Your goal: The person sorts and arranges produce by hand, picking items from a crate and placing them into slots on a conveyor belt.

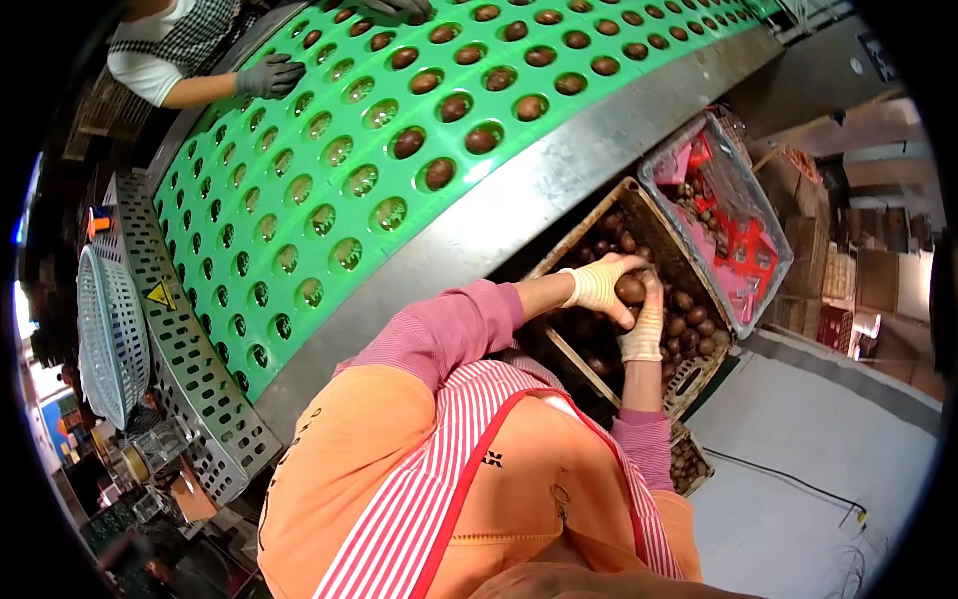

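Observation:
Both my hands, in pale striped gloves with bare fingers, are over a dirty, light-coloured plastic crate (562, 351) to the right of the conveyor. My left hand (603, 284) curls around a brown egg-shaped item (630, 290), thumb below it. My right hand (645, 321) closes on it from the other side with raised fingers. Whether either hand holds a second one is hidden. Many similar brown egg-shaped items (689, 324) lie loose in the crate beneath and beside my hands.
A green sheet (299, 190) with rows of cups, some holding brown items, runs beside a metal ledge (454, 240). Across it is a co-worker's grey-gloved hand (269, 77). A grey bin (773, 215) with red and pink packaging adjoins the crate. A cable (788, 477) crosses the floor.

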Motion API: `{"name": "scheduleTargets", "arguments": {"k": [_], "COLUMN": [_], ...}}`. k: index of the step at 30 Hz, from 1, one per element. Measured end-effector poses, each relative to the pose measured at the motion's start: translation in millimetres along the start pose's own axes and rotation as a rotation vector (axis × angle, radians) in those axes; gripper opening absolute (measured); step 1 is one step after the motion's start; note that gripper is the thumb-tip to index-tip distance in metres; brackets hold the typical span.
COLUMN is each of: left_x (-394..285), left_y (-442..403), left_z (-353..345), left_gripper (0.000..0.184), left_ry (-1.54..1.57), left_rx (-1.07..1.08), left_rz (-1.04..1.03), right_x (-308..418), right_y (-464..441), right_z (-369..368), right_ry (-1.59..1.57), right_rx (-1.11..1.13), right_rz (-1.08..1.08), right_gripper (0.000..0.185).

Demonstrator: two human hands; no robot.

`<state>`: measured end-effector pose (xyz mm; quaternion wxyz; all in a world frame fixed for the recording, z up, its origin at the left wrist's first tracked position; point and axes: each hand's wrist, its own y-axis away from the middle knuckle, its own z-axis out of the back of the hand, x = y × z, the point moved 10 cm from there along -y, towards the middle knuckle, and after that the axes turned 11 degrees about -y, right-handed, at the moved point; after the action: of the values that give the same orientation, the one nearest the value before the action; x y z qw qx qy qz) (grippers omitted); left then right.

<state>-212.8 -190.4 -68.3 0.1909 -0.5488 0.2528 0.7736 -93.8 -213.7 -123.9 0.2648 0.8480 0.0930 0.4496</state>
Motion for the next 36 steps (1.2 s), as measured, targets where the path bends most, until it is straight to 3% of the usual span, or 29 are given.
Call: {"name": "scheduleTargets", "arguments": {"k": [3,6,7,9,11,13,15,17,19,23,25,27,30,31,33,35,36], "left_x": [-27.3,-26.9,-16.3,24.3,51.1,90.8,145.9,160.3,158.1,143.7,148.3,160.3,152.2,148.9,169.1,182.2,183.8], "left_y": [25.4,105.1,130.8,197.0,256.4,290.0,296.6,302.5,312.1,347.5,337.7,327.3,330.6,327.1,303.3,291.9,295.7], "left_z": [90.7,181.4,193.3,237.2,253.9,273.0,274.3,278.4,293.6,371.8,391.9,397.3,429.8,440.4,443.9,436.8,439.5], "left_gripper": [0.091,0.07,0.066,0.064,0.063,0.055,0.051,0.05,0.05,0.054,0.066,0.067,0.055,0.051,0.052,0.056,0.056], "left_ry": [-0.005,0.097,0.492,0.447,0.648,0.721,0.825,0.909,0.778,-0.341,-0.497,-0.6,-0.706,-0.842,-1.081,-1.251,-1.16], "left_rx": [-0.36,-0.642,-0.52,-0.9,-0.965,-1.066,-0.969,-1.001,-0.946,-1.053,-0.775,-0.652,-0.679,-0.76,-0.667,-0.709,-0.792], "left_rz": [-0.246,-0.2,-0.077,-0.075,0.207,0.172,0.258,0.274,0.32,0.729,0.914,0.888,0.92,0.862,0.722,0.641,0.632], "right_x": [44.2,8.1,-15.6,-53.2,-99.2,-105.2,-129.2,-165.8,-195.4,-191.3,-218.0,-247.2,-231.3,-219.8,-203.4,-188.5,-188.5], "right_y": [16.5,21.1,23.6,41.3,41.1,35.2,22.7,-7.7,-28.2,-22.2,-28.5,-43.9,-30.8,-21.6,-5.1,14.6,18.8], "right_z": [-125.3,-235.3,-266.2,-338.8,-386.9,-451.4,-496.2,-518.8,-528.3,-578.0,-596.5,-596.8,-599.8,-598.1,-586.5,-566.6,-547.1], "right_ry": [0.337,0.341,0.291,0.36,0.489,1.01,1.227,1.488,1.784,1.82,1.979,2.109,1.972,1.881,1.698,1.378,1.181], "right_rx": [0.217,0.452,0.568,0.71,0.76,0.86,0.846,0.869,0.902,0.943,1.048,1.135,1.08,1.068,1.076,1.022,0.991], "right_rz": [0.258,0.135,0.034,0.023,-0.047,0.632,0.722,0.641,0.529,0.733,0.72,0.636,0.67,0.736,0.821,0.616,0.459], "right_gripper": [0.053,0.055,0.055,0.057,0.058,0.056,0.053,0.046,0.048,0.053,0.058,0.074,0.073,0.07,0.069,0.06,0.057]}}
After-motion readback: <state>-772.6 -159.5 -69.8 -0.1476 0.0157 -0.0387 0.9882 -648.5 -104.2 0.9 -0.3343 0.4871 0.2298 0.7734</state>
